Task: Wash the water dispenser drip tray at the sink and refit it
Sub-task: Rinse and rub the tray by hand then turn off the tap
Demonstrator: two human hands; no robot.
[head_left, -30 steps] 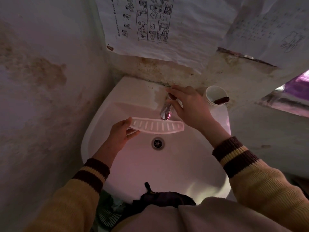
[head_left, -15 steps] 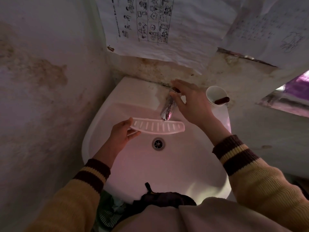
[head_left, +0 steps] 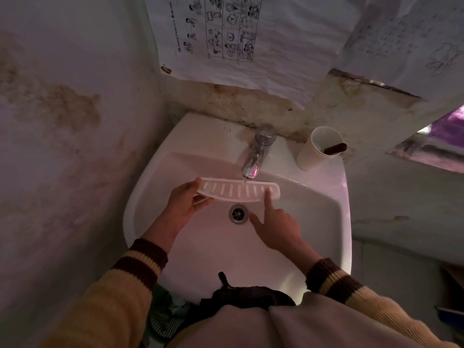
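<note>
The white slotted drip tray hangs level over the basin of the white sink, right under the spout of the chrome tap. A thin stream of water seems to fall from the spout onto the tray. My left hand grips the tray's left end. My right hand is below the tray's right part, fingers apart, with the forefinger stretched up and its tip touching the tray's grille. The round metal drain lies just beneath the tray.
A white cup with a dark-handled object in it stands on the sink's back right corner. Stained walls close in on the left and behind, with paper sheets hanging above the tap. A dark cloth lies at the sink's front edge.
My right hand has left the tap handle and come down to the tray's right part, forefinger on the grille. The tray stays under the spout in my left hand.
</note>
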